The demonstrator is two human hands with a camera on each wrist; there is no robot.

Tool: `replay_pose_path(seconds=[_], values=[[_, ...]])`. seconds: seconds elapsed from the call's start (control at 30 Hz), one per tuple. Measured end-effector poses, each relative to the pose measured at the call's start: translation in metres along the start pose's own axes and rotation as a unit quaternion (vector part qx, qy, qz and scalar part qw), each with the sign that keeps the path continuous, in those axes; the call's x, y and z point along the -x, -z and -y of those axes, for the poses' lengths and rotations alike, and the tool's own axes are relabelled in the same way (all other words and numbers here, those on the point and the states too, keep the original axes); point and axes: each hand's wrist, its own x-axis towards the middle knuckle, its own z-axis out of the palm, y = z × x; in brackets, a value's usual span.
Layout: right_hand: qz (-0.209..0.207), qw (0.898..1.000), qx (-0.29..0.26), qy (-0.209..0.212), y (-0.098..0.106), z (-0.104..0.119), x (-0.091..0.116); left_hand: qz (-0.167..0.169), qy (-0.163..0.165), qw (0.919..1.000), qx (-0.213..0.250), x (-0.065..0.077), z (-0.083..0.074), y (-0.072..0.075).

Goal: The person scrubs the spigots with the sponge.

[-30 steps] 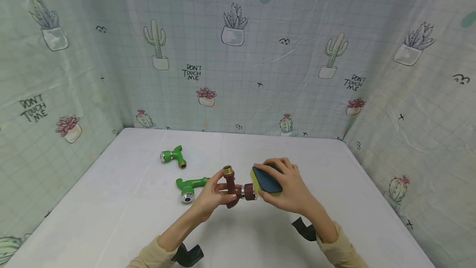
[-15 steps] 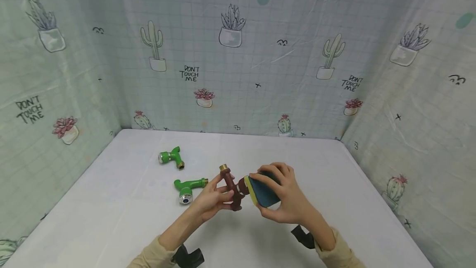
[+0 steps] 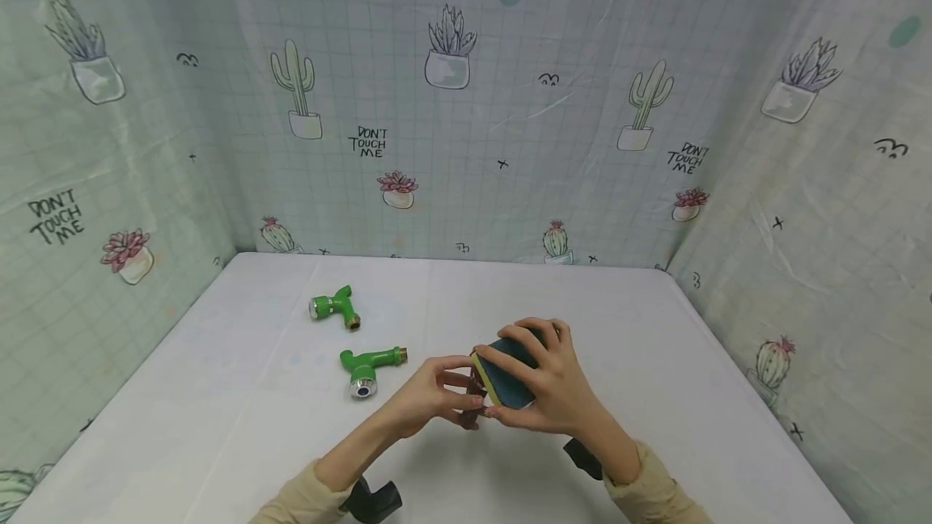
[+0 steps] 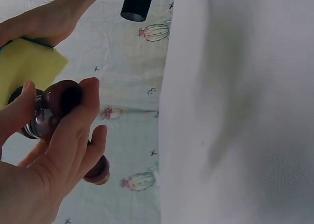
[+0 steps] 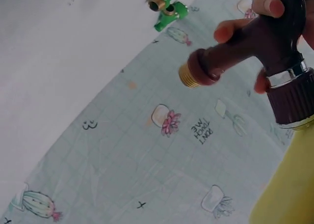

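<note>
While the left hand (image 3: 429, 399) curls round a glossy brown tap (image 5: 274, 49) with a brass threaded end (image 5: 188, 77), holding it up off the table, the right hand (image 3: 551, 382) grips a block-shaped sponge (image 3: 511, 391), yellow with a dark blue-green face, against the tap's ribbed brown knob (image 5: 294, 98). A hard push could, I judge, twist the tap or knock it loose, since its smooth body probably offers little purchase (whether the sponge is damp, I cannot tell); a slip would drop it onto the white table (image 3: 189, 403). The sponge also hides much of the tap from the head view, so it might rub fingertips instead. Counted: one brown tap, one sponge, two green taps (image 3: 337, 303) (image 3: 373, 360) with brass ends, lying apart on the table's left side, and two black angular pieces (image 3: 374, 501) (image 3: 584, 459) near the beige sleeves (image 3: 302, 500), their kind unclear.
</note>
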Motion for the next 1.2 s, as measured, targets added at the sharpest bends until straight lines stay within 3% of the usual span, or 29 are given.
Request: replay_pose_path(seconds=[0.17,0.33,0.47,0.73,1.03,1.2], values=[[-0.002,1.0,0.003,0.006,-0.003,-0.002,-0.001,0.007,0.006,0.9999,0.006,-0.002,0.004,-0.004],[-0.005,0.998,-0.057,-0.007,-0.009,-0.008,0.002,0.015,0.012,0.9995,0.026,-0.002,0.006,-0.006],[0.004,0.996,-0.08,-0.022,-0.013,-0.015,0.006,0.0,0.016,0.9997,0.019,-0.001,0.007,-0.006],[0.019,0.998,-0.052,-0.039,-0.01,-0.033,0.006,-0.034,0.026,0.9986,0.031,0.001,0.008,-0.001],[0.049,0.993,-0.104,0.002,-0.013,-0.013,-0.017,-0.027,0.016,0.9995,0.009,-0.002,0.007,-0.003],[0.044,0.991,-0.125,-0.029,-0.018,-0.016,-0.007,-0.029,0.016,0.9994,0.006,0.0,0.009,-0.006]])
